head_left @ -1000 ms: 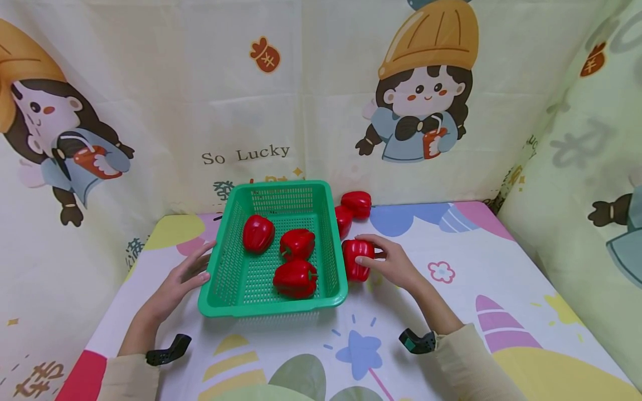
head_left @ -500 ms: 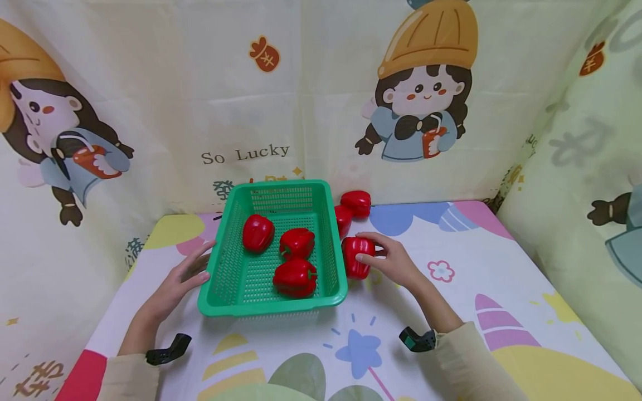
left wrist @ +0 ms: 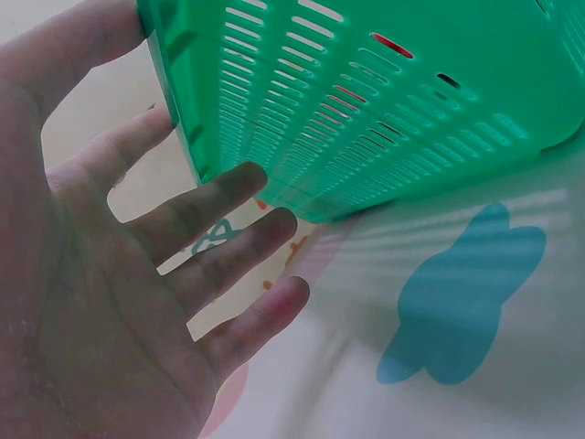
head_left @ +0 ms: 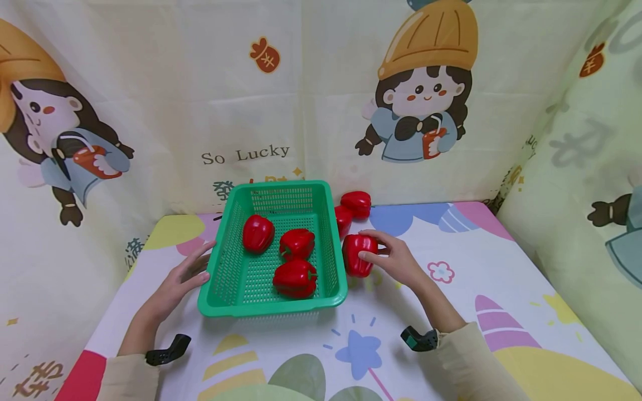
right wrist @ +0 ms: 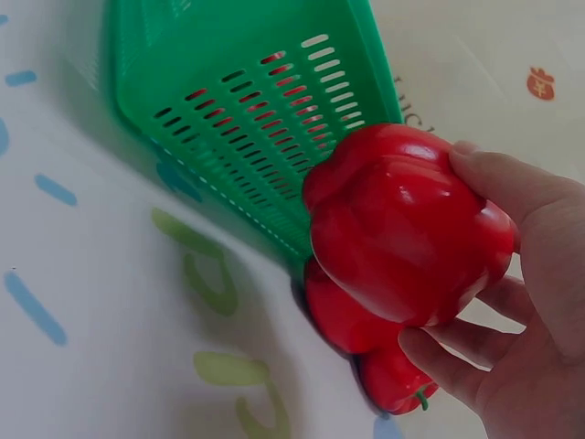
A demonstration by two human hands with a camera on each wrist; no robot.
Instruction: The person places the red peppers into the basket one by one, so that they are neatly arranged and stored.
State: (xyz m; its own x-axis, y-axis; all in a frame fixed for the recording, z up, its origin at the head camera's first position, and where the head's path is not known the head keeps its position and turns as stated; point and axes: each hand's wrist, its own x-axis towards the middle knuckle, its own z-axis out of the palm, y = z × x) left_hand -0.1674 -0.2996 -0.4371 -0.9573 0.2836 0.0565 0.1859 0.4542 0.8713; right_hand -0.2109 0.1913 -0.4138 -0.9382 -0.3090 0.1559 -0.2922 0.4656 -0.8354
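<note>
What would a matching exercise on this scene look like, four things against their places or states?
Things:
1. Left hand
2. Right hand
3. Basket
4. So Lucky lettering

Places or states:
A. Printed on the backdrop
B. Grips a red pepper
C. Green, with three peppers inside
D. At the basket's side, fingers extended

Pairs: 1-D, 2-B, 3-C, 4-A

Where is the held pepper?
In the head view, the held pepper is in the right hand, just outside the right side of the green basket.
</note>
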